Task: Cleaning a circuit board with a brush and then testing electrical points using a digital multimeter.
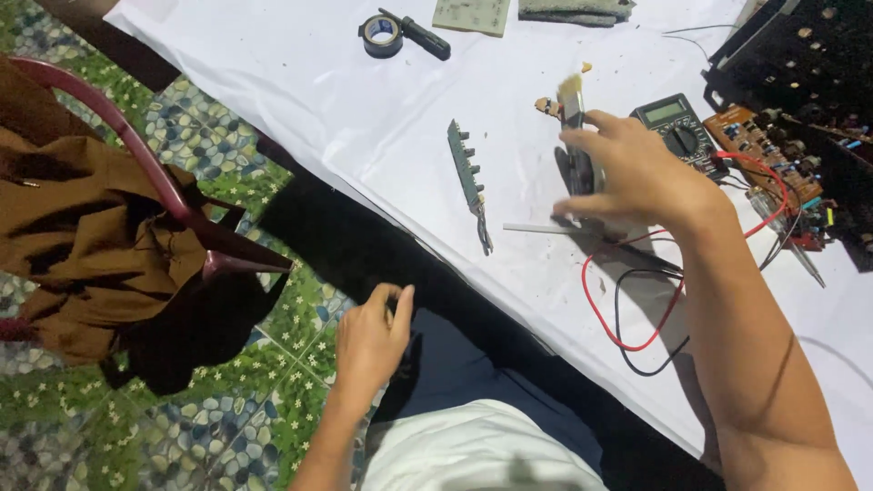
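Observation:
My right hand [637,177] is over the white-covered table [300,82] and grips a paintbrush [573,114] with pale bristles pointing away from me. Just beyond it lies a black multimeter [677,132] with red and black leads [627,309] looping toward me. A narrow green circuit board strip [466,164] lies to the left of the brush. My left hand [371,341] is below the table edge near my lap, fingers curled on a small dark thing that I cannot make out.
A roll of black tape [380,35] and a screwdriver [418,36] lie at the far side. An opened black device with brown circuit boards [773,155] fills the right. A red chair with brown cloth [109,227] stands on the patterned floor at left.

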